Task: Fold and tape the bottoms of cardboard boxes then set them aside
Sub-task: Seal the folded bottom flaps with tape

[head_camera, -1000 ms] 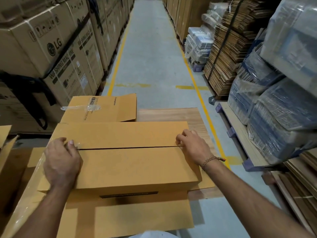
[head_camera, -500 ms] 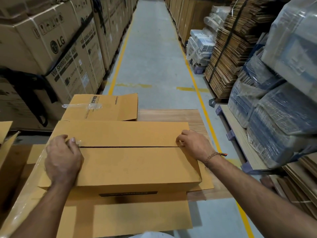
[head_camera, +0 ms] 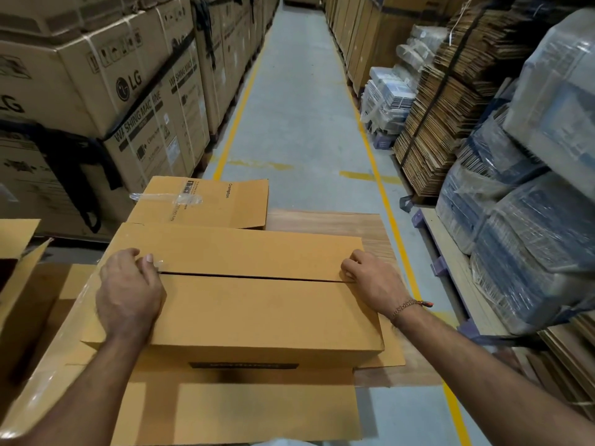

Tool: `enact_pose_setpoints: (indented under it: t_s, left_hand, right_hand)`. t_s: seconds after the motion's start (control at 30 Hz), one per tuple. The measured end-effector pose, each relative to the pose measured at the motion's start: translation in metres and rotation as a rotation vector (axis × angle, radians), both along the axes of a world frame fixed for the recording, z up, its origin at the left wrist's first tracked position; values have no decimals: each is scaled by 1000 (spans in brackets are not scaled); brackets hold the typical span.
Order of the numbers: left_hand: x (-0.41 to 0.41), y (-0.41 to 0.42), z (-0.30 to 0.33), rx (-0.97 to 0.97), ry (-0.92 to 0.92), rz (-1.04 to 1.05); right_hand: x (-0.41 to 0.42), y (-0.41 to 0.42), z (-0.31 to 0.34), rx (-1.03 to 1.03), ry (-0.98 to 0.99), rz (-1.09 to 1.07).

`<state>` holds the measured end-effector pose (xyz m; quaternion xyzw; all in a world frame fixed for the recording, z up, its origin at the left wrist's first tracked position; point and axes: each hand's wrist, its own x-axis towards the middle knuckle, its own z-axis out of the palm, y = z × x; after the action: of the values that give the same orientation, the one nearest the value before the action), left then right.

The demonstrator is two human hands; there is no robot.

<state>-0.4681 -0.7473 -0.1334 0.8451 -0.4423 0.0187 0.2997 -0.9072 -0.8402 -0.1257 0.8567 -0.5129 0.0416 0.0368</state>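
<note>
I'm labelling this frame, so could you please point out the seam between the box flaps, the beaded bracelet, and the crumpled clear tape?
seam (head_camera: 251, 276): head view, middle of the dark gap.
beaded bracelet (head_camera: 406, 306): head view, beads across the wrist.
crumpled clear tape (head_camera: 167, 198): head view, middle of the strip.

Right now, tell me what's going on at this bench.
A person is closing up a cardboard box on a wooden table. The left hand and the right hand rest at opposite ends of the seam where the two flaps meet. The seam looks untaped along its middle. A loose strip of clear tape lies on the flat box behind.
</note>
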Motion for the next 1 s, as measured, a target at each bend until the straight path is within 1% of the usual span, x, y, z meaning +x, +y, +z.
enact_pose_setpoints:
  t_s: [0.13,0.33,0.47,0.53,0.63,0.77,0.9,1.0]
  left_hand:
    - [1,-1,-1,3,2,4]
    - [2,0,-2,-7,0,2]
    - [3,-1,-4,-9,-1,-1]
    - [3,-1,-5,-10,-4,-1]
    - [3,-1,-6,-11,-7,-4]
    - [5,-2,-8,-11,-6,1]
    - [6,-3,-10,-12,-17,1]
    - [7,-3,-11,-17,-23,-2]
  right_hand:
    - [-6,0,7,85,-91,6]
    - [-22,-3,8,227,-353,-71]
    - [-33,-4,5,223,-517,-155]
    - [-38,-2,7,282,-668,-247]
    - [-43,-1,10,377,-909,-447]
    - [-54,1,6,488,-1176,-568]
    - [-59,3,-3,552,-1325,-632]
    - [-64,2,-12,614,-1379,-708]
